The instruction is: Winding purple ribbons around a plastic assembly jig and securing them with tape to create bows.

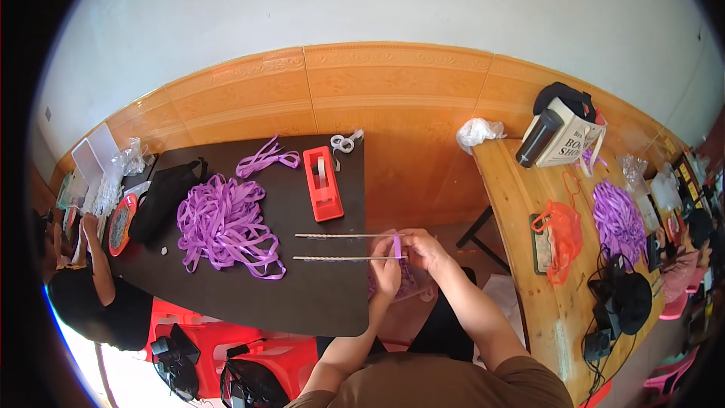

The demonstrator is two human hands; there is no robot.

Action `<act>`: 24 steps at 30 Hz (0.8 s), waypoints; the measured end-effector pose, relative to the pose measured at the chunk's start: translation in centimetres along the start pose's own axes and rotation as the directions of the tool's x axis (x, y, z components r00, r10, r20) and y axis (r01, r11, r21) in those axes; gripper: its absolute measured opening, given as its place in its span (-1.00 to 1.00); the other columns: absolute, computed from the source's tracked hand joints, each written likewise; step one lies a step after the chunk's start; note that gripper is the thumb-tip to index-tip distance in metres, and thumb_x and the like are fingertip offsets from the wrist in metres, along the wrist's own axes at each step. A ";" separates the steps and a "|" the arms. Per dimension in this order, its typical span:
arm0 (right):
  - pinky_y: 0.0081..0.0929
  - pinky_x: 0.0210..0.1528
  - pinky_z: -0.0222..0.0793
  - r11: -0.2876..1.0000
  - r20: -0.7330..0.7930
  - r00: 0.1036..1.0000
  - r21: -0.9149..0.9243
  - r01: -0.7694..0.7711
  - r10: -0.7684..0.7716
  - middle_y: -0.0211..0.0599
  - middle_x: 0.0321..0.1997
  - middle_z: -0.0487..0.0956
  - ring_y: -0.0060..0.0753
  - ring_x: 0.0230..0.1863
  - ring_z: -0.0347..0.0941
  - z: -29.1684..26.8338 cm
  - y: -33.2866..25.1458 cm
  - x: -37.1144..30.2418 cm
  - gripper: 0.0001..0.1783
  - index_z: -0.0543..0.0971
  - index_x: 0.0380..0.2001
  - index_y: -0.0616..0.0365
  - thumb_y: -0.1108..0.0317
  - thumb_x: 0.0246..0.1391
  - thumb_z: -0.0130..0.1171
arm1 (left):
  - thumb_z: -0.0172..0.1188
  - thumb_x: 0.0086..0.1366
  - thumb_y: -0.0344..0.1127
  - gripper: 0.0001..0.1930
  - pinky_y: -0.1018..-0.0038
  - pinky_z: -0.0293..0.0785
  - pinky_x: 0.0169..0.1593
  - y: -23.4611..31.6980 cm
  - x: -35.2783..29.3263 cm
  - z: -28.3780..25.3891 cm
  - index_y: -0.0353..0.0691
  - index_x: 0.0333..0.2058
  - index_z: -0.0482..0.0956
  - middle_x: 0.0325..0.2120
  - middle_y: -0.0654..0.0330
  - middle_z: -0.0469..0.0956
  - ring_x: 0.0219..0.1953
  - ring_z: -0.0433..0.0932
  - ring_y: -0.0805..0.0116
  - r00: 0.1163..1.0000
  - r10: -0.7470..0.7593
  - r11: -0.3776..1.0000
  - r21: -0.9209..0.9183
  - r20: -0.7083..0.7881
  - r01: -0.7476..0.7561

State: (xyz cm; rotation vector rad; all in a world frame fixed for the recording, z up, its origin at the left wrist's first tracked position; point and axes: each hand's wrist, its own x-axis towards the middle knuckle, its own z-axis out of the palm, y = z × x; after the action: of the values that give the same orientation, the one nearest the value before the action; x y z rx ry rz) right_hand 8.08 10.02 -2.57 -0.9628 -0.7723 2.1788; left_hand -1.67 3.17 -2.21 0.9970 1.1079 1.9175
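Two thin metal rods (332, 258), with twisted far-left ends, lie parallel over the dark table and reach past its right edge. A purple ribbon (398, 246) spans both rods near their right ends. My right hand (424, 249) is closed with fingertips pinched at that ribbon. Just below the nearer rod my left hand (386, 278) curls closed against the ribbon's lower part; its fingers partly hide what it grips. More purple ribbon hangs below my hands, over my lap. A loose heap of purple ribbon (225, 223) rests on the table to the left.
The dark table (317, 302) also bears a red tape dispenser (323, 185), scissors (346, 142) and a black bag (162, 196). To the right stands a wooden table (521, 204) with an orange bag (565, 242) and ribbon. Other people sit at both sides.
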 end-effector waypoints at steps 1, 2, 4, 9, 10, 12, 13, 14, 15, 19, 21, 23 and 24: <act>-0.54 -0.42 0.34 0.996 -0.005 1.000 0.089 0.018 -0.018 -0.30 -0.39 0.53 -0.48 -0.42 0.44 -0.4 0.6 0.1 -0.80 0.52 -0.27 0.26 0.58 -0.02 0.01 | 0.02 0.23 -0.52 -0.84 0.52 0.37 -0.06 0.2 -0.2 0.0 -0.37 -0.24 0.55 -0.21 0.17 0.47 -0.13 0.44 0.38 0.997 -0.082 0.995 -0.048 0.013 0.083; -0.54 -0.42 0.34 0.995 -0.010 1.000 0.093 0.020 -0.019 -0.30 -0.39 0.53 -0.48 -0.42 0.44 -0.7 1.2 -0.3 -0.80 0.52 -0.27 0.26 0.58 -0.02 0.01 | 0.05 0.23 -0.50 -0.87 0.55 0.37 -0.08 0.4 -0.2 0.0 -0.37 -0.31 0.57 -0.24 0.17 0.49 -0.16 0.45 0.39 0.967 -0.252 0.951 -0.177 0.038 0.255; -0.57 -0.44 0.32 0.956 0.009 0.994 0.274 0.102 -0.108 -0.31 -0.39 0.54 -0.48 -0.42 0.44 0.4 2.4 -1.7 -0.80 0.52 -0.26 0.21 0.56 0.00 0.02 | 0.07 0.22 -0.48 -0.87 0.54 0.37 -0.08 1.4 -0.3 -0.5 -0.38 -0.32 0.58 -0.23 0.16 0.50 -0.19 0.47 0.42 0.968 -0.248 0.955 -0.160 0.034 0.250; -0.68 -0.46 0.27 0.956 -0.177 0.943 0.039 0.292 -0.281 -0.39 -0.41 0.54 -0.59 -0.45 0.41 -0.4 5.1 -5.0 -0.80 0.52 -0.23 0.20 0.53 0.03 0.05 | 0.10 0.19 -0.50 -0.87 0.51 0.37 -0.05 -1.1 -1.1 -1.1 -0.37 -0.32 0.60 -0.23 0.13 0.53 -0.20 0.49 0.43 0.990 -0.135 0.974 -0.180 0.035 0.139; -0.71 -0.46 0.26 0.920 -0.195 0.900 -0.113 0.375 -0.390 -0.40 -0.41 0.54 -0.62 -0.45 0.41 -0.1 5.5 -5.6 -0.80 0.52 -0.22 0.20 0.52 0.04 0.06 | 0.10 0.18 -0.50 -0.86 0.51 0.36 -0.04 -0.9 -1.4 -1.2 -0.36 -0.31 0.60 -0.24 0.13 0.55 -0.20 0.50 0.42 0.979 -0.197 0.949 -0.240 0.046 0.203; -0.77 -0.42 0.25 0.820 -0.185 0.814 -0.298 0.488 -0.551 -0.45 -0.41 0.52 -0.70 -0.43 0.38 0.5 6.2 -6.6 -0.79 0.52 -0.23 0.22 0.54 0.01 0.10 | 0.10 0.17 -0.50 -0.86 0.51 0.35 -0.04 -0.2 -2.0 -1.5 -0.34 -0.31 0.61 -0.25 0.13 0.56 -0.20 0.50 0.41 0.964 -0.257 0.917 -0.298 0.065 0.265; -0.77 -0.42 0.25 0.819 -0.187 0.811 -0.298 0.490 -0.554 -0.45 -0.41 0.52 -0.70 -0.43 0.38 0.8 6.3 -7.0 -0.79 0.52 -0.23 0.22 0.54 0.01 0.10 | 0.09 0.18 -0.49 -0.85 0.51 0.35 -0.04 0.2 -2.3 -1.6 -0.35 -0.30 0.60 -0.27 0.13 0.57 -0.21 0.51 0.40 0.944 -0.319 0.895 -0.301 0.081 0.329; -0.76 -0.40 0.27 0.711 -0.126 0.735 -0.405 0.575 -0.666 -0.46 -0.41 0.51 -0.71 -0.43 0.37 1.1 6.4 -7.3 -0.79 0.52 -0.24 0.24 0.56 -0.01 0.11 | 0.08 0.19 -0.49 -0.84 0.52 0.35 -0.04 0.5 -2.4 -1.6 -0.36 -0.30 0.60 -0.28 0.12 0.58 -0.21 0.51 0.40 0.920 -0.380 0.869 -0.304 0.097 0.391; -0.76 -0.38 0.28 0.583 -0.048 0.651 -0.497 0.642 -0.758 -0.47 -0.40 0.50 -0.72 -0.42 0.36 1.4 6.6 -7.6 -0.79 0.52 -0.25 0.25 0.59 -0.02 0.11 | 0.08 0.19 -0.49 -0.84 0.52 0.35 -0.04 0.8 -2.5 -1.8 -0.36 -0.30 0.60 -0.28 0.12 0.58 -0.21 0.51 0.40 0.920 -0.381 0.869 -0.302 0.097 0.391; -0.77 -0.36 0.28 0.562 -0.008 0.662 -0.537 0.629 -0.749 -0.48 -0.41 0.46 -0.75 -0.42 0.36 3.1 6.1 -8.3 -0.80 0.51 -0.30 0.27 0.62 -0.07 0.16 | 0.02 0.20 -0.48 -0.81 0.54 0.38 -0.09 0.9 -2.4 -2.0 -0.41 -0.25 0.56 -0.29 0.10 0.57 -0.24 0.51 0.39 0.895 -0.432 0.827 -0.346 0.114 0.443; -0.72 -0.32 0.30 0.566 -0.020 0.656 -0.527 0.634 -0.754 -0.45 -0.40 0.47 -0.69 -0.39 0.39 3.5 6.2 -8.3 -0.81 0.52 -0.31 0.26 0.60 -0.07 0.18 | 0.00 0.21 -0.48 -0.79 0.53 0.39 -0.12 0.8 -2.4 -2.1 -0.44 -0.24 0.55 -0.30 0.10 0.56 -0.25 0.51 0.40 0.899 -0.426 0.837 -0.334 0.100 0.433; -0.68 -0.27 0.32 0.568 -0.031 0.650 -0.519 0.639 -0.759 -0.42 -0.39 0.48 -0.64 -0.35 0.42 3.8 6.2 -8.0 -0.82 0.52 -0.32 0.26 0.58 -0.08 0.19 | 0.00 0.22 -0.49 -0.81 0.51 0.38 -0.08 0.8 -2.4 -2.2 -0.41 -0.26 0.56 -0.29 0.07 0.57 -0.26 0.51 0.37 0.875 -0.469 0.784 -0.399 0.121 0.475; -0.68 -0.29 0.32 0.545 -0.028 0.632 -0.538 0.643 -0.774 -0.41 -0.40 0.48 -0.64 -0.36 0.41 4.0 6.2 -8.1 -0.82 0.52 -0.33 0.25 0.58 -0.08 0.20 | 0.00 0.22 -0.49 -0.81 0.51 0.38 -0.08 0.9 -2.4 -2.1 -0.41 -0.26 0.56 -0.29 0.07 0.57 -0.26 0.51 0.37 0.876 -0.468 0.785 -0.400 0.120 0.474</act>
State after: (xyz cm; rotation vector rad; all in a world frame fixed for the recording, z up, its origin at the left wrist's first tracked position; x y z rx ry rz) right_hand 7.40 -0.83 -1.38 -0.9070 -1.3362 1.1076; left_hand -2.59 0.03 -2.80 0.4351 0.7867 1.6241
